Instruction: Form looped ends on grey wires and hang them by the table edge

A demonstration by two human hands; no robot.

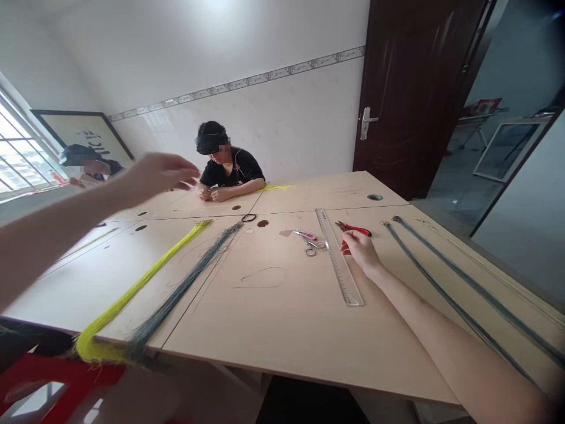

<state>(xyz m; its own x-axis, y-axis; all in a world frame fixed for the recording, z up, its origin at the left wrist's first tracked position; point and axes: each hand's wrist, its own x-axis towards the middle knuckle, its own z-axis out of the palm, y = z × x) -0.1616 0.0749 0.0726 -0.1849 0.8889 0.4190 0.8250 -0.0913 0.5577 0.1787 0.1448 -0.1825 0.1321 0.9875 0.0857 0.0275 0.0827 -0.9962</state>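
Note:
My left hand (161, 176) is raised above the table's left part, smeared by motion. Its fingers point right, but whether they pinch anything cannot be made out. My right hand (361, 250) is by the right edge of a clear ruler (334, 259), with its fingers curled. Just behind it are pliers with red handles (358, 229), partly covered by the hand; whether it touches them is unclear. Left of the ruler are small scissors (310, 251) and a pink-handled tool (308, 235). A thin dark thread (265, 269) curves on the tabletop.
Bundles of yellow thread (145, 282) and grey-blue thread (189, 277) hang over the front edge. More dark strands (463, 282) lie at right. A co-worker (232, 168) sits opposite, another person (88, 165) at far left. The table (273, 330) has round holes; a red stool (57, 377) stands lower left.

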